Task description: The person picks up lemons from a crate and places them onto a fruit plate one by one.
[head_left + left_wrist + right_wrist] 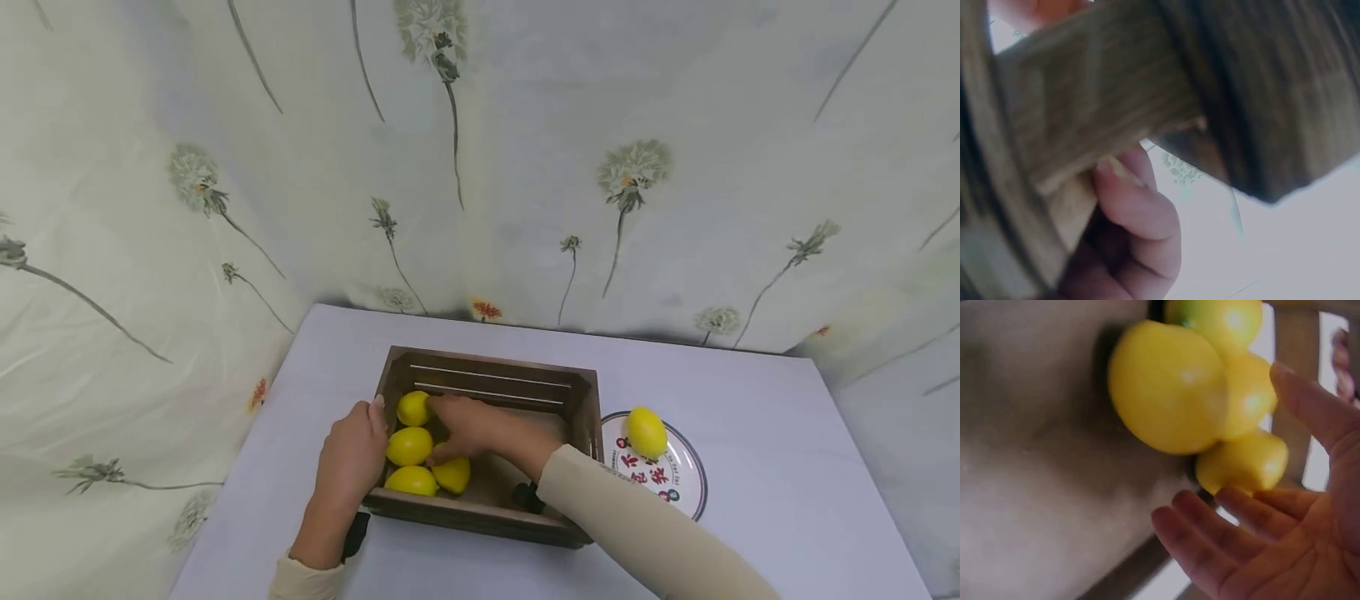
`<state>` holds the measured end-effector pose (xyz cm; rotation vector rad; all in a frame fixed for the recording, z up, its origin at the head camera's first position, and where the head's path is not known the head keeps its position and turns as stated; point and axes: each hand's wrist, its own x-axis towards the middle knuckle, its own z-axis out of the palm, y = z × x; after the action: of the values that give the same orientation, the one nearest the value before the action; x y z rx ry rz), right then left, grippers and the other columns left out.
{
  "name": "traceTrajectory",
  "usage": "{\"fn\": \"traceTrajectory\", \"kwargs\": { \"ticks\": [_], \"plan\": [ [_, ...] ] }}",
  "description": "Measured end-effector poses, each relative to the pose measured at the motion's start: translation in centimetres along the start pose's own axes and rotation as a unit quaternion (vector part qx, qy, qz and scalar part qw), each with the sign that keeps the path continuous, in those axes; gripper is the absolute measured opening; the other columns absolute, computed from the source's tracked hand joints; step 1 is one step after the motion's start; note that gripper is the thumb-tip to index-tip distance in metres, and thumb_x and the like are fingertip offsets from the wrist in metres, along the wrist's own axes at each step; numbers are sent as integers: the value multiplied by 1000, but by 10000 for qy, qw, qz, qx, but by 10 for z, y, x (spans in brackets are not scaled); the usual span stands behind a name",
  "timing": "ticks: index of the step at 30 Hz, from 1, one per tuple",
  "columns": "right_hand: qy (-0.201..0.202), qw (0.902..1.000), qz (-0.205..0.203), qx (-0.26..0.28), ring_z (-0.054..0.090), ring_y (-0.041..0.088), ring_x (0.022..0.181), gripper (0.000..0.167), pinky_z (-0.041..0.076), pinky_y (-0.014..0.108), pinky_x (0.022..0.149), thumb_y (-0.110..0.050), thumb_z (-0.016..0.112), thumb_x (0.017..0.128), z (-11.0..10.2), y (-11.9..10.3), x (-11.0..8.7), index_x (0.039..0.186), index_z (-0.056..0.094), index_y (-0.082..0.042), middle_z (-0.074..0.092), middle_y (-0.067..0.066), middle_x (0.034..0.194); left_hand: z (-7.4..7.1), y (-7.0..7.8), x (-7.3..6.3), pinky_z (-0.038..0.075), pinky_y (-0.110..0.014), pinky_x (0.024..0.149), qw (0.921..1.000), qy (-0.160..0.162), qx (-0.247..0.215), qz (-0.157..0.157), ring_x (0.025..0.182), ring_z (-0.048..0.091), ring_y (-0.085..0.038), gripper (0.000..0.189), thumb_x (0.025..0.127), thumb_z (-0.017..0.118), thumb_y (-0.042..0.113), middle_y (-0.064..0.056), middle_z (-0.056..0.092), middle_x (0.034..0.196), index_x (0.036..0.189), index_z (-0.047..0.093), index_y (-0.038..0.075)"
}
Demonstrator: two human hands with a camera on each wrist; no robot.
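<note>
A brown wooden crate [480, 518] stands on the table with several yellow lemons [408, 447] gathered at its left end. My left hand [352, 454] grips the crate's left side; its fingers curl round a wooden slat [1110, 94] in the left wrist view. Inside the crate, my right hand [468, 425] reaches over to the lemons from the right. Seen from the right wrist, its fingers are spread and fairly straight beside the lemons [1166, 387], with nothing held in the palm. Whether a fingertip touches the far lemon [1244, 464] I cannot tell.
To the right of the crate, a white plate [692, 492] with red and dark print carries one lemon [647, 432]. A white cloth covers the table [780, 467]. Behind and at the sides hangs a curtain [525, 167] with a dandelion pattern.
</note>
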<state>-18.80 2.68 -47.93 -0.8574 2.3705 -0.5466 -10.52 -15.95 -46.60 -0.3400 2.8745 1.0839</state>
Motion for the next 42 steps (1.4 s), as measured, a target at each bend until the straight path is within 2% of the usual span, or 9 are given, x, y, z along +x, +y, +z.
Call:
{"fn": "traceTrajectory", "kwargs": {
  "ticks": [5,10,15,20,23,30,35,42],
  "plan": [
    [-74,9998,57,-179,65,21,111,68,53,40,99,-33,86,88,8,5,5,142,58,-4,67,12,133,-2,-3,0,41,-34,47,10000,10,-11,9,52,47,-22,47,115,35,33,-7,48,64,94,59,-2],
    [-286,9995,64,-143,61,16,92,61,54,38,88,-39,87,86,12,14,9,131,64,-4,71,8,118,-2,-2,0,41,-34,47,10000,56,-23,-23,52,47,-22,47,115,36,33,-7,48,65,97,60,-3],
    [-452,9986,250,-80,57,16,86,60,52,36,82,-43,88,84,14,21,8,124,65,-4,68,3,104,2,-2,1,41,-34,47,10000,31,-32,5,53,47,-22,46,115,37,33,-7,48,65,99,60,-3],
    [-839,9954,468,17,54,15,76,47,49,33,71,-49,87,83,16,25,7,103,66,-12,62,-2,87,4,-4,2,41,-34,48,10000,79,-7,-58,52,47,-22,46,115,37,34,-7,48,65,99,60,-2],
    [-1061,9932,489,10,55,15,79,46,49,34,74,-51,85,84,15,27,8,104,67,-14,62,-3,89,4,-5,3,41,-34,48,9999,70,-67,-93,53,47,-22,46,115,37,35,-7,49,66,99,60,-2],
    [-1256,9918,235,-21,57,14,94,56,50,37,89,-45,84,86,14,27,10,127,67,-11,63,-4,109,3,-6,2,42,-34,48,9997,77,-174,-142,53,48,-22,46,115,37,34,-8,50,67,98,60,-1],
    [-1342,9908,159,-84,57,14,99,58,50,39,93,-39,87,83,11,25,8,131,67,-13,64,-5,116,2,-5,1,42,-34,48,9996,88,-223,-136,53,48,-22,47,115,36,36,-7,51,67,97,60,-1],
    [-1380,9897,108,375,56,15,101,55,49,39,94,-20,87,83,0,27,5,134,65,-20,60,-8,116,1,-3,2,42,-34,49,9996,75,-236,-130,54,49,-22,48,115,36,37,-7,51,67,95,59,1]
  ]
}}
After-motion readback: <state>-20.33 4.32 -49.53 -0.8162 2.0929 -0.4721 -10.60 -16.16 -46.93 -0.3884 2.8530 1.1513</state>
